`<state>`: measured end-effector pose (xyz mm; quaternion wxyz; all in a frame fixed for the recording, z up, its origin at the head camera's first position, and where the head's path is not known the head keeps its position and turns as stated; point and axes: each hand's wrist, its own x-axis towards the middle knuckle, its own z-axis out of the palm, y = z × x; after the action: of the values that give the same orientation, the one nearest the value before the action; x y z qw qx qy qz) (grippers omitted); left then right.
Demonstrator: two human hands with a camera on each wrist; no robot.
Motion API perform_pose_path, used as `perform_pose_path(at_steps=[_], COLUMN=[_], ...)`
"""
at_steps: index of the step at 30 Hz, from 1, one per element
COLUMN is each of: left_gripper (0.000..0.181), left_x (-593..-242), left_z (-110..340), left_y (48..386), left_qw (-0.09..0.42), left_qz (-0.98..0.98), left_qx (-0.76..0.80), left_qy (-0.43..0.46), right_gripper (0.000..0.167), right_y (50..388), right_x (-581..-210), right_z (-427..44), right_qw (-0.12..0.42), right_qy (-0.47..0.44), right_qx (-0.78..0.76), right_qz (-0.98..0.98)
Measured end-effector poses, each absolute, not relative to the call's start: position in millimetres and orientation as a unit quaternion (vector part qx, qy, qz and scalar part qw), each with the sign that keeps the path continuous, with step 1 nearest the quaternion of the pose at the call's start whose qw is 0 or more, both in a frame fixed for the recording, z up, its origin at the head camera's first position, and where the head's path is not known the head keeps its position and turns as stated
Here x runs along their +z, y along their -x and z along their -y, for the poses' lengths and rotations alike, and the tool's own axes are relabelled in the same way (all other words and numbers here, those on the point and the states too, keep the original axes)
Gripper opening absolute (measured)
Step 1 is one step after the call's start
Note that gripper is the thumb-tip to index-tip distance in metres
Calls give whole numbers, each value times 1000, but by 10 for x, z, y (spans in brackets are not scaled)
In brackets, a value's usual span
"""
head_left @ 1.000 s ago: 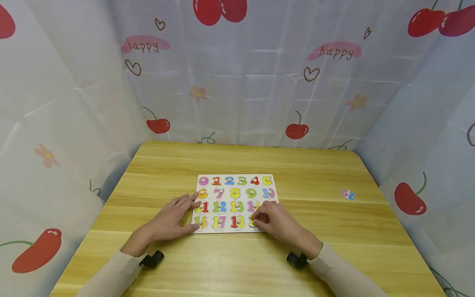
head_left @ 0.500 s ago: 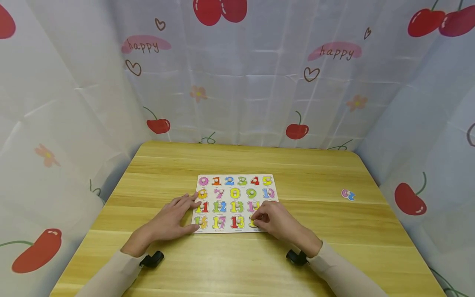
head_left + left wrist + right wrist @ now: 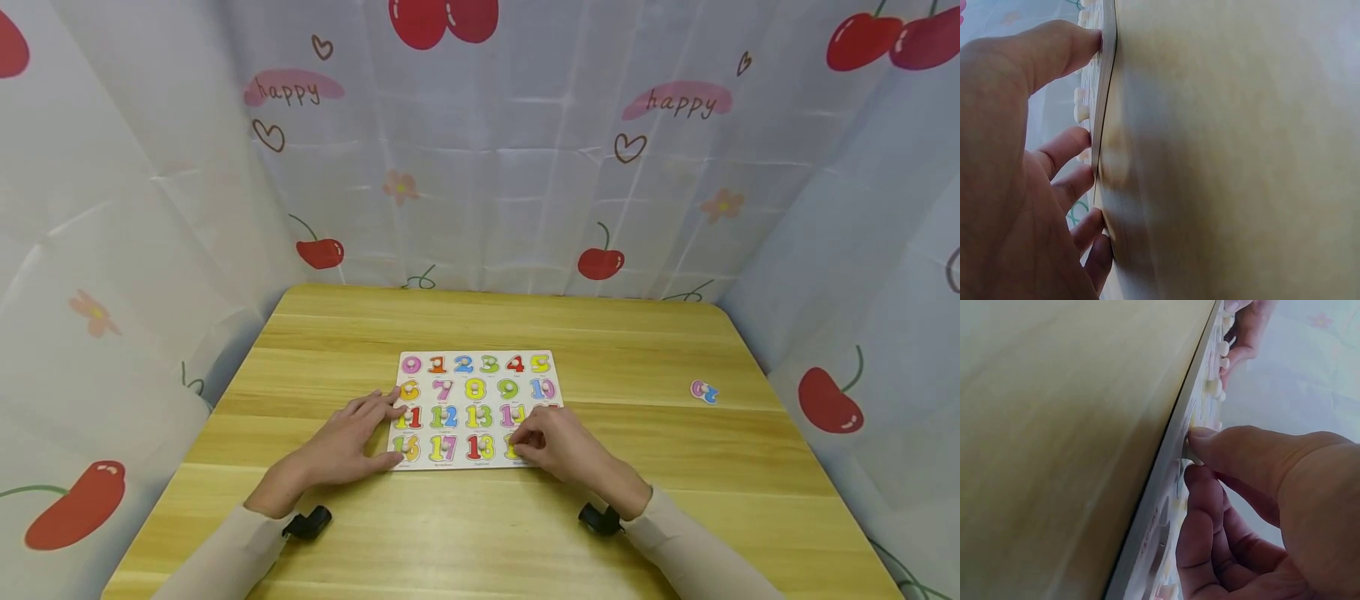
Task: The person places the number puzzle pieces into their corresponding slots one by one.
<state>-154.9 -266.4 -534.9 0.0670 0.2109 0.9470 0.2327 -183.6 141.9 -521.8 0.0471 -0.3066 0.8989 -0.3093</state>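
Note:
A white peg puzzle board [image 3: 461, 432] with rows of colourful numbers lies on the table. My left hand [image 3: 337, 446] rests at its left edge with fingers spread, thumb and fingertips touching the rim, as the left wrist view also shows. My right hand [image 3: 566, 450] is at the bottom right of the board. Its thumb and forefinger pinch the pale knob [image 3: 1193, 456] of a number piece [image 3: 513, 448] with a yellow digit. Most of that piece is hidden by the hand. In the right wrist view, a bare recess [image 3: 1159, 550] shows beside the fingers.
A loose pink-and-blue number piece [image 3: 704, 392] lies to the right on the wooden table [image 3: 480, 533]. A cherry-printed curtain [image 3: 480, 208] surrounds the back and sides. Both wrists carry small black cameras.
The yellow-digit piece under my right fingers appears to sit slightly flatter in the board. Both hands stay nearly in place, and the head view has shifted very slightly.

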Motion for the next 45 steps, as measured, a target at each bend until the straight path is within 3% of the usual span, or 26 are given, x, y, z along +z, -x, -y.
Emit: perform_pose_path(at_steps=[12, 21, 32, 45], left_gripper=[78, 79, 80, 80], left_x=[-5333, -5337, -5345, -5345], left_z=[2660, 2660, 2659, 2666], left_y=[1547, 1543, 1543, 1558], left_qw=[70, 72, 71, 68], left_qz=[-946, -946, -945, -946], left_qx=[240, 242, 242, 236], left_qy=[-209, -206, -207, -212], right_gripper=[7, 12, 24, 52], right_y=[1849, 1877, 2148, 2421], right_x=[-5246, -5192, -5135, -5348], right_z=[-1467, -1807, -2699, -3941], right_qw=[47, 30, -103, -126], right_qy=[311, 254, 180, 105], right_qx=[-312, -330, -293, -277], right_qz=[-897, -909, -933, -947])
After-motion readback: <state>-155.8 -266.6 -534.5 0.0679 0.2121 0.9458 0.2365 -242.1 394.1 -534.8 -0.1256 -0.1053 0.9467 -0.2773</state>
